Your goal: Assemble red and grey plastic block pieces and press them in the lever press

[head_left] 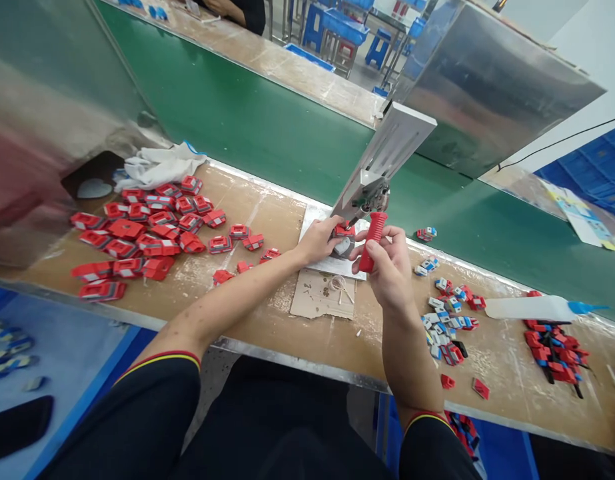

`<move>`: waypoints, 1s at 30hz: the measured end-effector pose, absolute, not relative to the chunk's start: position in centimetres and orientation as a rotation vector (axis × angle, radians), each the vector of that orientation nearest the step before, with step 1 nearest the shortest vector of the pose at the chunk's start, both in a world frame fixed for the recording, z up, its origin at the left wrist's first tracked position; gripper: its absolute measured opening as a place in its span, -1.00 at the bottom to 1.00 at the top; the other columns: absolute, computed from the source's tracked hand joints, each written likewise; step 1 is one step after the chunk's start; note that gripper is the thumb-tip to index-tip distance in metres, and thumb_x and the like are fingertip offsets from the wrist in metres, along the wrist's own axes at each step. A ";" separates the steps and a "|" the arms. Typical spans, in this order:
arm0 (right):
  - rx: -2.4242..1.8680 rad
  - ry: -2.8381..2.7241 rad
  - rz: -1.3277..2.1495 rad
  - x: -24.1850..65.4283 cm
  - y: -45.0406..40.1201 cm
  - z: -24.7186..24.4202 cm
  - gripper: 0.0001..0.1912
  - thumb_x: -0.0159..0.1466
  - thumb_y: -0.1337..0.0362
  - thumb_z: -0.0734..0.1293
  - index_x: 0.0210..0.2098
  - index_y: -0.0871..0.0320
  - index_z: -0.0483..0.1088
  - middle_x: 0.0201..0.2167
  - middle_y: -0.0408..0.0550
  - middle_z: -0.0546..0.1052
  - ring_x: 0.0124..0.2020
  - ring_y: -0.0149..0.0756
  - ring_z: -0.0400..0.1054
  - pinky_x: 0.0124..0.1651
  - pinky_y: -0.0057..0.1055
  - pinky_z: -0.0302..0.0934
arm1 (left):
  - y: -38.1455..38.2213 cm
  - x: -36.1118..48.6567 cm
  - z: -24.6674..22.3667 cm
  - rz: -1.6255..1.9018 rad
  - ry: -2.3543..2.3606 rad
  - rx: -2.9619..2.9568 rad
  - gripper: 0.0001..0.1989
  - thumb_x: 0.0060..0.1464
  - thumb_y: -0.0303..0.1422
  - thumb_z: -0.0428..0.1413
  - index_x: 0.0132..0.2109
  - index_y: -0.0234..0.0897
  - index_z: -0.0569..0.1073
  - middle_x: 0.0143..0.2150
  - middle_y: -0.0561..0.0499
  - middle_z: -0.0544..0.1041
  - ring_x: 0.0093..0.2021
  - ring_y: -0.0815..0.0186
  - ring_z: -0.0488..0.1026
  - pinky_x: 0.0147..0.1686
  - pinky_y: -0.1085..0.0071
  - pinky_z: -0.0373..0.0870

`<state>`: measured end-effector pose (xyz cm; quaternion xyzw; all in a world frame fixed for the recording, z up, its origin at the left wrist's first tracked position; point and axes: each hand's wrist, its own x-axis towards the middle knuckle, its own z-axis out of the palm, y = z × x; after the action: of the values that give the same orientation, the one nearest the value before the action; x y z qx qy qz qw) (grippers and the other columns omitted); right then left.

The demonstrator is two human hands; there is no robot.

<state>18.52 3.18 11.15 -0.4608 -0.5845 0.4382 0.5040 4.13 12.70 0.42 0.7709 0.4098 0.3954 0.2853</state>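
My right hand (394, 263) is closed around the red ribbed handle (374, 233) of a metal toggle clamp (374, 193), which is mounted on an upright slotted metal bar (400, 137). My left hand (318, 240) pinches a small red plastic part (343, 231) at the foot of the clamp, over a pale base plate (357, 268). The fingers partly hide that part. A torn piece of cardboard (312, 297) with a loop of pale string (341, 288) on it lies just in front of the plate.
Many red and grey plastic parts (160, 230) are piled on the left of the bench (267, 303), beside a white cloth (162, 167). White-blue parts (440, 327), a squeeze bottle (530, 309) and red-black parts (557, 350) lie right. A green conveyor belt (267, 127) runs behind. Another person's arm (232, 10) is across it.
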 end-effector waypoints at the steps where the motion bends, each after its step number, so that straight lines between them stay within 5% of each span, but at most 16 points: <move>1: -1.095 -1.375 1.155 18.5 2.9 11.4 -0.59 0.32 -0.02 0.37 -0.14 -0.05 0.05 -0.15 -0.12 0.49 -0.36 -0.33 0.49 -0.42 -0.33 0.45 | 12.7 4.1 0.5 1.055 1.097 2.071 -0.68 0.23 -0.48 0.22 0.11 -0.22 0.43 0.01 -0.08 0.69 0.02 0.15 0.65 0.15 0.16 0.47; 11: -1.115 -1.279 1.334 18.9 2.4 12.1 -0.46 0.24 -0.03 0.46 -0.23 -0.04 -0.03 -0.40 -0.27 0.50 -0.48 -0.36 0.47 -0.44 -0.34 0.43 | 12.7 4.0 0.8 1.025 1.090 2.119 -0.67 0.23 -0.50 0.20 0.12 -0.21 0.43 0.04 -0.07 0.69 0.05 0.16 0.64 0.16 0.19 0.46; 30: -1.070 -1.308 1.345 19.5 2.3 12.5 -0.40 0.24 -0.07 0.50 -0.23 -0.05 -0.03 -0.36 -0.27 0.52 -0.48 -0.38 0.45 -0.45 -0.33 0.44 | 12.8 3.8 0.4 1.037 1.079 2.177 -0.64 0.23 -0.55 0.18 0.15 -0.23 0.45 0.07 -0.10 0.67 0.09 0.12 0.62 0.13 0.16 0.51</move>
<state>19.51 2.25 12.52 -0.4371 -0.5339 0.5494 0.4713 3.76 12.81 0.40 0.7985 0.3957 0.3802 0.2474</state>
